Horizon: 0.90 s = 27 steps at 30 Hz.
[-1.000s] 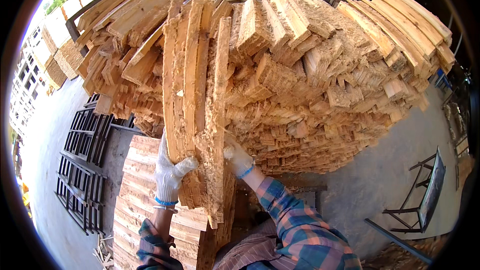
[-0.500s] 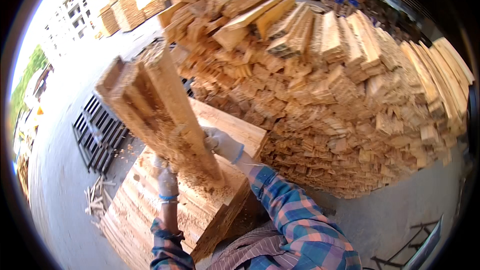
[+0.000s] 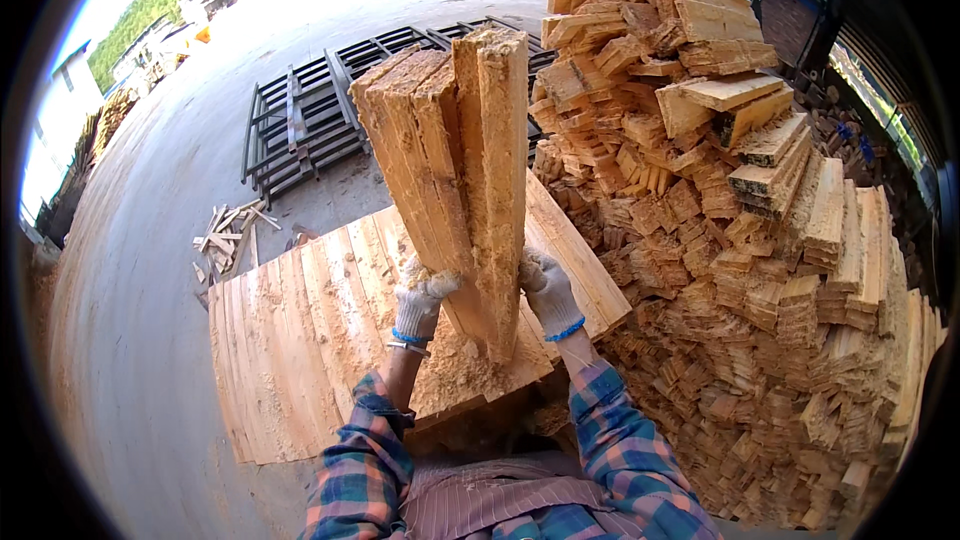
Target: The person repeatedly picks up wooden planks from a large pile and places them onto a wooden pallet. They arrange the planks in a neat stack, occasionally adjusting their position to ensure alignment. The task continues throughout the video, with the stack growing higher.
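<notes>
Stiff, rough and probably heavy, a bundle of sawdust-coated tan wooden boards (image 3: 448, 185) likely calls for a squeeze on both outer faces. The white-gloved left hand (image 3: 419, 300) and right hand (image 3: 549, 292), partly closed, clamp its lower sides, the bundle standing between them above a flat stack of pale wooden planks (image 3: 280, 345).

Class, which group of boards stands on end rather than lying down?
The bundle held between the left hand and the right hand: its boards rise steeply, while those in the low stack and the large pile at right mostly lie flat.
</notes>
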{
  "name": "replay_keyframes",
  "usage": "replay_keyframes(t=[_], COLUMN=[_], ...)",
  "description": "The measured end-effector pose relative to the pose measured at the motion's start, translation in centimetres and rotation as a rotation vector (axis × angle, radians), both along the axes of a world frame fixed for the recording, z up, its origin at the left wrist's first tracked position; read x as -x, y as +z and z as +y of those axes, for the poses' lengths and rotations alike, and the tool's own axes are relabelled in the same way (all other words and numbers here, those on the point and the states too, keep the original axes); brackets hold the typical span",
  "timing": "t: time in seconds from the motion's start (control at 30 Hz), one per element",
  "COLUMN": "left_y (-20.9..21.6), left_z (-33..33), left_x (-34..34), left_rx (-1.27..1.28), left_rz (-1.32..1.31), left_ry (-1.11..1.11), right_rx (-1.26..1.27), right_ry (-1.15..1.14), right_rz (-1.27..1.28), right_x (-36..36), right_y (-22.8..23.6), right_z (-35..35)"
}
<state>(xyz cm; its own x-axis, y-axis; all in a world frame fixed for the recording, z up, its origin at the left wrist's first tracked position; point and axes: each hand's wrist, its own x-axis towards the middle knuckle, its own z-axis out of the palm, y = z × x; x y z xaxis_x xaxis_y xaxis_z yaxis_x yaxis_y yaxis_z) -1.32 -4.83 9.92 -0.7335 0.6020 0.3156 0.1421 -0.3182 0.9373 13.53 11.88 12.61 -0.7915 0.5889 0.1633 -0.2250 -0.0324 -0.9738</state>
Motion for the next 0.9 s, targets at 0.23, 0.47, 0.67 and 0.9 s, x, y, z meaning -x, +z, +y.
replay_keyframes(t=[0.23,0.47,0.67,0.9], left_y=[-2.9,-8.2,-10.9,-10.3], left_z=[-1.8,-5.7,-15.1,-29.7], left_x=[-1.4,-5.2,-7.3,-7.6], left_rx=[0.161,-0.090,-0.558,-0.648], left_rz=[0.138,-0.389,-0.929,-0.936], left_ry=[0.306,0.409,0.455,0.596], right_rx=[-0.216,-1.062,-0.698,-1.273], right_ry=[0.006,0.478,0.889,0.937], right_rz=[-0.005,-0.373,-0.531,-0.661], right_x=[3.3,7.1,13.3,27.5], right_y=[7.8,9.6,5.2,3.4], right_z=[-3.8,-10.7,-15.5,-24.5])
